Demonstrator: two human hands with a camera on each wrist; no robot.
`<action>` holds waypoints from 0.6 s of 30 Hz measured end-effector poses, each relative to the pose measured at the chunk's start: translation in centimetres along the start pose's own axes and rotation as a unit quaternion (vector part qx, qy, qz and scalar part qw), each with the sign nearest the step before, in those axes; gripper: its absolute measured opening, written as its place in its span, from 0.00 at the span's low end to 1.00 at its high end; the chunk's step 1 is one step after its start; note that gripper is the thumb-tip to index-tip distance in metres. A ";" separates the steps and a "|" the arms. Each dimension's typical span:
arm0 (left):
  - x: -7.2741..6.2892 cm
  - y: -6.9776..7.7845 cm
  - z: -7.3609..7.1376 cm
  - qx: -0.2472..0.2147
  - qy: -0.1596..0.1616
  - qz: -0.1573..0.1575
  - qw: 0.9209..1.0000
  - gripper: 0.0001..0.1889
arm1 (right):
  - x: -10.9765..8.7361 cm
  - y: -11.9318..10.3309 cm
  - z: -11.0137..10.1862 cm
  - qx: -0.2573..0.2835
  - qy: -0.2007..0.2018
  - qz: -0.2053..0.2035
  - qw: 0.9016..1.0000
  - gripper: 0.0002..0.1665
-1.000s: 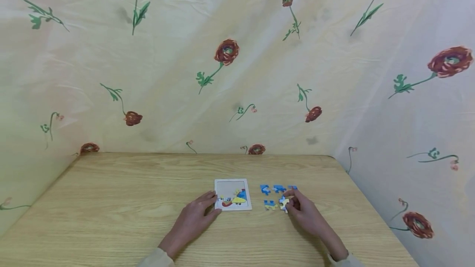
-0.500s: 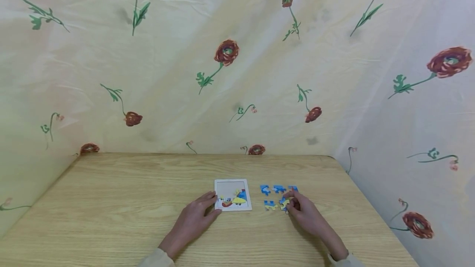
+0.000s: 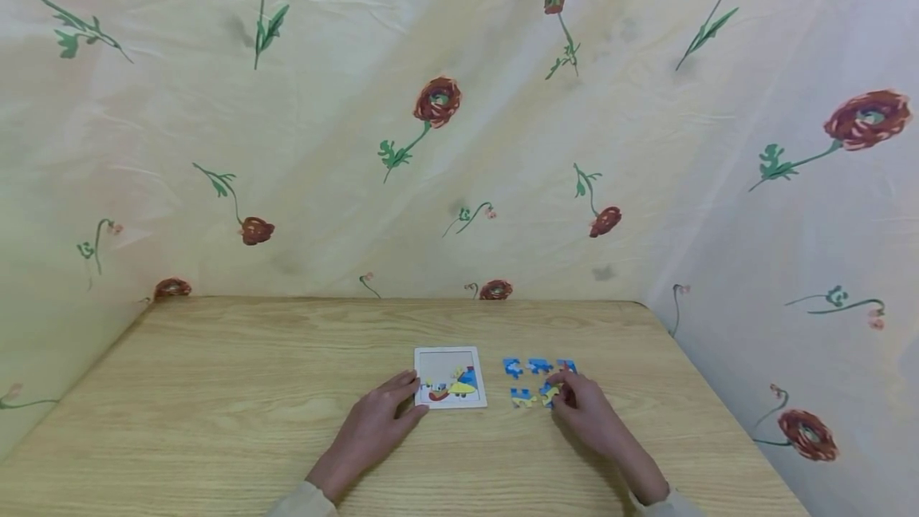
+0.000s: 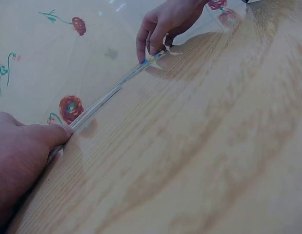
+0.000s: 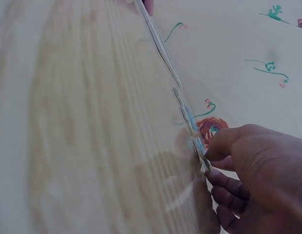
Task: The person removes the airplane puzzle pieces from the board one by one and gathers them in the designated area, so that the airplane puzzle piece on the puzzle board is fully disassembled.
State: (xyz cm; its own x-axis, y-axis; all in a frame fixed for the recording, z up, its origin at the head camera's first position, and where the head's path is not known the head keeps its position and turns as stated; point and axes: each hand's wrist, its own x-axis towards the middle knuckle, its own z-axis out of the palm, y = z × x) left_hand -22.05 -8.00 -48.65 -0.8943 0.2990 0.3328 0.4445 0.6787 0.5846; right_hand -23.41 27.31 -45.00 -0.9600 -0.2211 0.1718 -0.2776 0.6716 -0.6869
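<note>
A small jigsaw puzzle in a white frame (image 3: 482, 389) lies on the table, its lower part filled with a yellow, blue and red picture. My left hand (image 3: 376, 420) rests at the frame's left side, fingers on the edge and thumb at the near left corner. In the left wrist view that thumb (image 4: 58, 134) touches the frame's edge. To the right of the frame, my right hand (image 3: 587, 415) pinches a blue and yellow jigsaw piece (image 3: 549, 394) low at the table, partly hidden by the fingers. The right wrist view shows the hand (image 5: 258, 170) edge-on beside the piece.
Near the right hand lie other loose pieces: a blue piece (image 3: 512, 366), another blue piece (image 3: 539, 366), a blue and red piece (image 3: 566, 365), and a blue and yellow piece (image 3: 522, 398). A flowered cloth (image 3: 323, 142) hangs behind the wooden table (image 3: 251, 389).
The piece at my right fingers looked tilted and pale a second ago; it now lies flatter, showing blue and yellow. The right fingers have shifted slightly; the left hand and frame stay put.
</note>
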 end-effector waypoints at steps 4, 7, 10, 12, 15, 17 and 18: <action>0.0 0.0 0.0 -0.001 0.000 -0.002 1.000 0.26 | -0.1 -0.4 0.2 -0.046 0.021 0.013 0.999 0.15; 0.0 0.0 0.0 -0.001 0.001 -0.001 1.000 0.26 | -0.1 -0.6 0.2 -0.065 0.028 0.019 0.997 0.15; 0.0 0.1 0.0 0.000 0.004 0.002 1.000 0.26 | -0.2 -0.6 0.2 -0.067 0.028 0.022 0.997 0.14; -0.1 0.1 0.0 0.000 0.005 0.001 1.000 0.26 | -0.2 -0.5 0.2 -0.065 0.027 0.021 0.997 0.14; -0.1 0.1 0.0 -0.002 0.005 -0.002 1.000 0.27 | -0.2 -0.3 0.3 -0.061 0.026 0.017 0.998 0.14; -0.2 0.1 0.0 -0.002 0.003 -0.003 1.000 0.27 | -0.2 -0.2 0.3 -0.054 0.026 0.015 0.998 0.14; -0.2 0.1 0.0 -0.003 0.002 -0.003 1.000 0.27 | -0.2 -0.2 0.2 -0.051 0.026 0.016 0.998 0.14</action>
State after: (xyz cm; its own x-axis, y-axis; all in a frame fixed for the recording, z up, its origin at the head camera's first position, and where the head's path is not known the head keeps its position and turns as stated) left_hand -21.87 -8.02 -48.62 -0.8967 0.2916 0.3329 0.4394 0.6767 0.5908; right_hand -23.16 27.07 -45.08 -0.9681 -0.1644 0.1890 -0.2473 0.7468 -0.6173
